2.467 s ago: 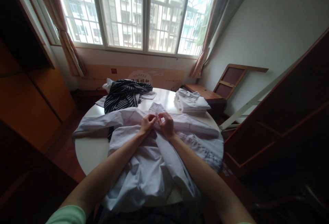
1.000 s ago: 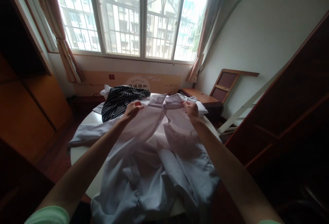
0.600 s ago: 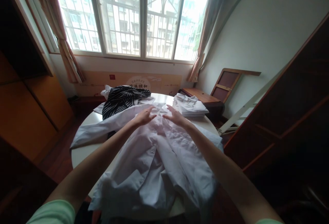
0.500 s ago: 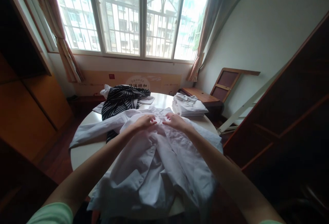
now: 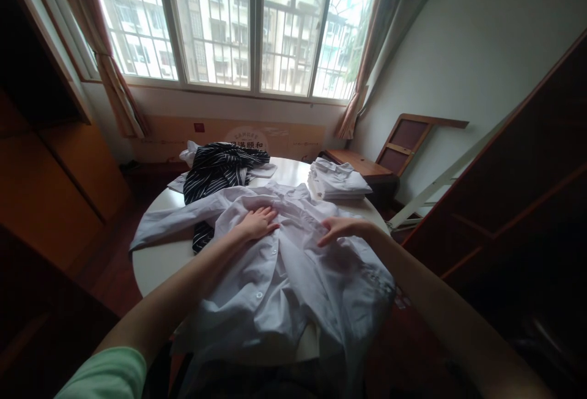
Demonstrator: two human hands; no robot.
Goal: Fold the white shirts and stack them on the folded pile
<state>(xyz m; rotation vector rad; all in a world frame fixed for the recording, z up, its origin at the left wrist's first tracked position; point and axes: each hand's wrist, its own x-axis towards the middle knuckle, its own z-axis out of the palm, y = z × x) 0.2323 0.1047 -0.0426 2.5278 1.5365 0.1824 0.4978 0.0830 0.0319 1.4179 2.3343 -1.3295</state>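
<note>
A white button-up shirt (image 5: 293,277) lies spread over the round table, its collar at the far side and its lower edge hanging over the near edge. One sleeve stretches out to the left. My left hand (image 5: 259,223) rests flat on the shirt's upper front, beside the row of buttons, fingers spread. On the right part of the shirt's chest is my right hand (image 5: 338,229), thumb and fingers apart, nothing seen held between them. The shirt's right sleeve is bunched near the table's right edge.
The white round table (image 5: 158,274) shows at the left. A black striped garment (image 5: 213,173) is heaped at its back left. A stack of folded white shirts (image 5: 338,180) sits at the back right. Beyond stand a wooden cabinet (image 5: 362,164) and a leaning wooden panel (image 5: 406,142).
My hands have moved apart from near the collar. The left came down flat onto the shirt's front, and the right went outward to the right. The view shifted slightly.
</note>
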